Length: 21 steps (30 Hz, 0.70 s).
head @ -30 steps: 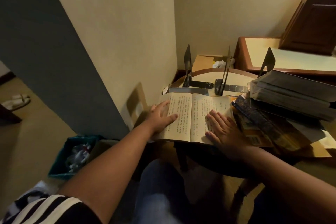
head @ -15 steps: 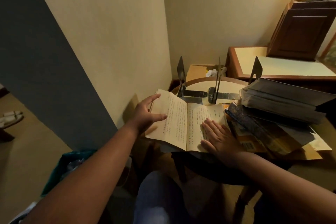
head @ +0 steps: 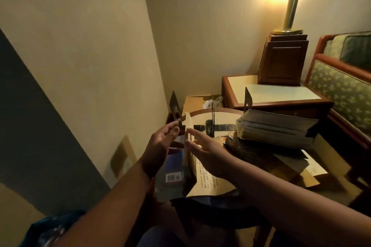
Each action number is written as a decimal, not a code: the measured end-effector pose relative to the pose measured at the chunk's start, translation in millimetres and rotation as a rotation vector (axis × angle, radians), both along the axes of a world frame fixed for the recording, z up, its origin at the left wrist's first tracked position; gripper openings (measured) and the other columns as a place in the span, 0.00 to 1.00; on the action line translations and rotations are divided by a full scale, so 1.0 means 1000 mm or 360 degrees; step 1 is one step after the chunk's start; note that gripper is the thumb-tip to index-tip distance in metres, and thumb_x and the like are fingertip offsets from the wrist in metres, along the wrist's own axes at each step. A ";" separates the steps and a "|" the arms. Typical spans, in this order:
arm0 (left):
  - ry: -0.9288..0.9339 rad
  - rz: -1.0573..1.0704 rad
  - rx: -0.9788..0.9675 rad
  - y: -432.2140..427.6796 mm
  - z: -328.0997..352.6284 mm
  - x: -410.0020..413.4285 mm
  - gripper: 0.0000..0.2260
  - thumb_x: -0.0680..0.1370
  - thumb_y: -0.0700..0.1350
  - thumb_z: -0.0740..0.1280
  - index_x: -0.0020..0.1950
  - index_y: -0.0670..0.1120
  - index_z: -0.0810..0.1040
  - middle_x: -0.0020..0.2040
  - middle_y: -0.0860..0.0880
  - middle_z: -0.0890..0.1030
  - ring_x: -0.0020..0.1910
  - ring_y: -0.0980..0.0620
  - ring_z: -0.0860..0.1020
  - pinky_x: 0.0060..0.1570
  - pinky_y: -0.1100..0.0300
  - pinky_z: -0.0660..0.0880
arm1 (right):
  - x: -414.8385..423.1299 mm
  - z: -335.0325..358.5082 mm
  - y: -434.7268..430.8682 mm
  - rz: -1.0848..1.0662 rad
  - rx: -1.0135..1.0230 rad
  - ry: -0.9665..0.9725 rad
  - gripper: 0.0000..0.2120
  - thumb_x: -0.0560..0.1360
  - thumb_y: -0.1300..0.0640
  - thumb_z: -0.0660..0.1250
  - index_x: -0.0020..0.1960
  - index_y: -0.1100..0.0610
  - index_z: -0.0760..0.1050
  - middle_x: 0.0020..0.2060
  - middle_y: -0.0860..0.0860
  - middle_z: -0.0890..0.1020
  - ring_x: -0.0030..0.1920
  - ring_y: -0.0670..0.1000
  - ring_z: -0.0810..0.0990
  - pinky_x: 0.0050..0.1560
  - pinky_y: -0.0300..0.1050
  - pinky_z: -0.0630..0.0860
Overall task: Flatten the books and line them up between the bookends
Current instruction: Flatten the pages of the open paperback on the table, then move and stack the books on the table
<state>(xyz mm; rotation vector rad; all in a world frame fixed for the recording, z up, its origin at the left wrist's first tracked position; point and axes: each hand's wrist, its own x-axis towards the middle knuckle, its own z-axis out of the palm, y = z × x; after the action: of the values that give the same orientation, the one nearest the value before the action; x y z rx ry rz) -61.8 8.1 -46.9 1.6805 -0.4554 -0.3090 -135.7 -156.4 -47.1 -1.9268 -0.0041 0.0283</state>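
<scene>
Book [head: 181, 168] half shut on the counter [head: 222, 118], standing between both hands: left grip [head: 160, 144] spread open against its cover, right grip [head: 206, 149] open over the page. Bookends [head: 175, 106] stand just beyond.

Lit brass lamp [head: 291, 0] on wooden box [head: 282, 62], side table [head: 281, 94], floral upholstered chair [head: 341, 90]

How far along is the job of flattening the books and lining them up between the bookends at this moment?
Done: nothing stands between the bookends yet; that stretch of the round table is bare.
In hand: the open book is half closed, its left half raised on edge between the left hand and right hand, right page flat.
Left: shelving it, then the pile of books on the right.
</scene>
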 end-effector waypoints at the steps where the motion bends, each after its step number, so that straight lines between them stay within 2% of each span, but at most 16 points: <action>1: 0.0008 -0.0035 0.0009 -0.004 -0.003 -0.001 0.13 0.81 0.55 0.60 0.64 0.58 0.75 0.61 0.54 0.80 0.58 0.51 0.80 0.57 0.50 0.78 | 0.001 0.002 0.001 -0.0026 0.0073 -0.0010 0.27 0.79 0.44 0.63 0.76 0.42 0.61 0.74 0.53 0.67 0.74 0.56 0.66 0.70 0.60 0.69; 3: 0.0024 -0.0058 0.0056 -0.010 -0.010 -0.001 0.13 0.83 0.54 0.57 0.63 0.56 0.77 0.58 0.53 0.81 0.56 0.51 0.81 0.56 0.50 0.78 | 0.002 0.005 -0.003 -0.0074 0.0072 -0.0016 0.29 0.78 0.44 0.66 0.76 0.43 0.61 0.73 0.53 0.69 0.71 0.56 0.69 0.66 0.57 0.73; 5: 0.0096 -0.0066 0.0151 -0.016 -0.018 0.000 0.14 0.83 0.54 0.56 0.62 0.54 0.78 0.58 0.51 0.81 0.56 0.50 0.81 0.56 0.50 0.77 | -0.001 0.006 -0.011 -0.0117 -0.0064 -0.0049 0.29 0.78 0.50 0.68 0.76 0.46 0.61 0.72 0.51 0.69 0.67 0.51 0.72 0.53 0.42 0.79; 6: 0.0112 -0.0081 0.0227 -0.019 -0.023 0.000 0.14 0.83 0.53 0.56 0.62 0.53 0.77 0.59 0.51 0.81 0.57 0.49 0.80 0.55 0.51 0.77 | -0.002 0.005 -0.017 -0.0136 -0.0151 -0.0057 0.30 0.78 0.54 0.69 0.76 0.48 0.61 0.72 0.51 0.69 0.64 0.48 0.72 0.44 0.36 0.79; 7: 0.0081 -0.0096 0.0327 -0.021 -0.028 0.000 0.13 0.83 0.51 0.58 0.63 0.53 0.77 0.61 0.50 0.80 0.58 0.50 0.79 0.55 0.54 0.76 | -0.003 0.003 -0.023 -0.0160 -0.0228 -0.0060 0.31 0.77 0.57 0.70 0.77 0.50 0.61 0.72 0.52 0.69 0.62 0.47 0.72 0.39 0.34 0.78; 8: -0.0021 -0.0120 0.0480 -0.022 -0.033 0.002 0.13 0.82 0.49 0.60 0.66 0.52 0.75 0.63 0.51 0.78 0.61 0.50 0.77 0.57 0.56 0.75 | -0.004 0.000 -0.031 -0.0182 -0.0310 -0.0052 0.33 0.77 0.60 0.70 0.77 0.51 0.61 0.72 0.53 0.69 0.63 0.49 0.73 0.40 0.35 0.80; 10: -0.0354 -0.0238 0.0950 -0.023 -0.046 0.009 0.21 0.80 0.46 0.64 0.73 0.50 0.68 0.71 0.50 0.71 0.69 0.50 0.70 0.64 0.56 0.69 | -0.005 -0.006 -0.041 -0.0228 -0.0438 0.0006 0.35 0.76 0.64 0.70 0.78 0.52 0.60 0.71 0.54 0.70 0.65 0.54 0.75 0.48 0.43 0.83; 12: -0.0546 -0.0386 0.1312 -0.021 -0.058 0.015 0.28 0.79 0.49 0.65 0.77 0.51 0.60 0.78 0.50 0.61 0.75 0.47 0.60 0.72 0.49 0.61 | -0.006 -0.011 -0.048 -0.0256 -0.0527 0.0098 0.36 0.74 0.67 0.70 0.78 0.53 0.59 0.71 0.55 0.70 0.66 0.56 0.75 0.52 0.48 0.83; 14: -0.0561 -0.0463 0.1475 -0.016 -0.072 0.017 0.30 0.79 0.57 0.61 0.79 0.57 0.53 0.80 0.54 0.52 0.78 0.45 0.53 0.74 0.41 0.54 | -0.004 -0.019 -0.053 -0.0254 -0.0633 0.0149 0.36 0.74 0.68 0.69 0.78 0.56 0.59 0.72 0.57 0.68 0.69 0.56 0.72 0.61 0.51 0.79; 16: -0.0635 -0.0448 0.1632 -0.009 -0.082 0.015 0.29 0.80 0.63 0.56 0.78 0.62 0.48 0.80 0.56 0.47 0.78 0.45 0.50 0.74 0.37 0.50 | -0.002 -0.027 -0.053 -0.0240 -0.0760 0.0184 0.34 0.75 0.69 0.67 0.77 0.58 0.60 0.72 0.56 0.68 0.70 0.55 0.70 0.66 0.51 0.75; 18: -0.0685 -0.0379 0.1727 -0.001 -0.087 0.012 0.28 0.79 0.65 0.53 0.77 0.64 0.47 0.80 0.58 0.46 0.78 0.45 0.48 0.72 0.36 0.48 | 0.002 -0.037 -0.047 -0.0222 -0.0820 0.0247 0.34 0.75 0.67 0.68 0.77 0.58 0.60 0.72 0.56 0.67 0.70 0.55 0.69 0.67 0.50 0.74; 21: -0.0683 -0.0270 0.1750 0.015 -0.089 0.007 0.28 0.78 0.66 0.53 0.77 0.65 0.49 0.80 0.59 0.47 0.78 0.45 0.47 0.72 0.35 0.48 | 0.012 -0.046 -0.032 -0.0190 -0.0898 0.0265 0.36 0.74 0.59 0.72 0.77 0.55 0.60 0.71 0.55 0.65 0.68 0.58 0.69 0.65 0.51 0.75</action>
<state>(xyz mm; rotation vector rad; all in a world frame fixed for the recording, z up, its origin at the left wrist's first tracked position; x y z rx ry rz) -54.6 22.8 -135.6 2.8134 -0.8359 -0.3477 -123.4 -187.9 -93.1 -2.4786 0.2545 0.1208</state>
